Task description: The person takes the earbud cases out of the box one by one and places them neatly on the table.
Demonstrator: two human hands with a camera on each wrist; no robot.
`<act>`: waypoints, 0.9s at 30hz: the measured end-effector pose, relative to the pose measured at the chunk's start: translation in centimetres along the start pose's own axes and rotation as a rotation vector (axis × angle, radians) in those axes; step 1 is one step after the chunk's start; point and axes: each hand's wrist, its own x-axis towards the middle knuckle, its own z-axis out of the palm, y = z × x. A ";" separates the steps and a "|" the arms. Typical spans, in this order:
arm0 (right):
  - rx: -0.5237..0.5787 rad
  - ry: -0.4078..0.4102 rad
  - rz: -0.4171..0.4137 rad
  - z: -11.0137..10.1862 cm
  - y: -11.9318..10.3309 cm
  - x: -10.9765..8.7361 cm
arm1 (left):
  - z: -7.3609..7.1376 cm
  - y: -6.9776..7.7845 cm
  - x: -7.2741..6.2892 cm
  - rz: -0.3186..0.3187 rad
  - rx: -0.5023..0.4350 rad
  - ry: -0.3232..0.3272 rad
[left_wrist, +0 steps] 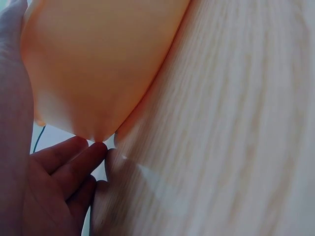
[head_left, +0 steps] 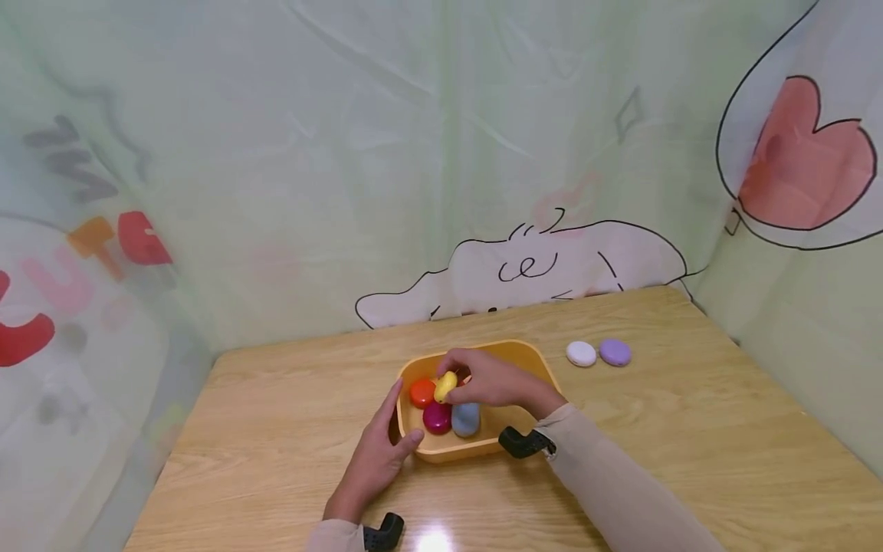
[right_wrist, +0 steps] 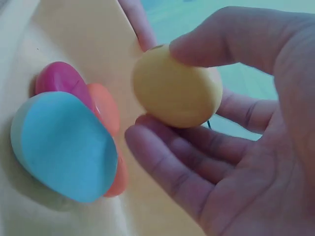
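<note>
My right hand [head_left: 486,377] pinches a smooth yellow oval piece [right_wrist: 177,87] between thumb and fingers, over the inside of the yellow-orange plastic bin [head_left: 520,346]. Beneath it in the bin lie a red-orange piece [head_left: 422,392], a magenta piece [head_left: 437,418] and a larger blue rounded piece [head_left: 465,421]. The right wrist view shows another orange piece [right_wrist: 117,179] partly hidden behind the blue one. At the bin's left side, my left hand [head_left: 378,452] rests against the outside, fingers stretched along the wall and thumb at the near rim. Its fingertips touch the wall in the left wrist view.
The bin stands on a wooden table [head_left: 276,429]. Right of it, towards the back, a white oval piece [head_left: 581,353] and a purple one [head_left: 615,352] lie side by side. Behind the table hangs a printed cloth [head_left: 310,192], also along both sides.
</note>
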 end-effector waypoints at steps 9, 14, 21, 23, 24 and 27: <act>0.080 0.104 -0.041 -0.7 0.1 -1.8 | 0.2 -0.2 0.1 0.014 -0.007 0.012; 0.091 0.165 -0.032 -1.2 0.1 -3.0 | 0.1 -0.2 0.1 0.017 -0.027 0.008; 0.078 0.232 -0.011 -1.7 0.9 -4.4 | 0.2 -0.1 0.1 0.013 -0.014 0.010; 0.070 0.245 0.001 -1.8 1.0 -4.8 | 0.1 -0.1 0.1 0.011 -0.017 0.010; 0.061 0.253 0.009 -1.9 1.1 -5.0 | 0.1 -0.1 0.1 0.011 -0.018 0.009; 0.047 0.269 0.025 -2.0 1.4 -5.6 | 0.2 0.0 0.1 0.010 -0.024 0.007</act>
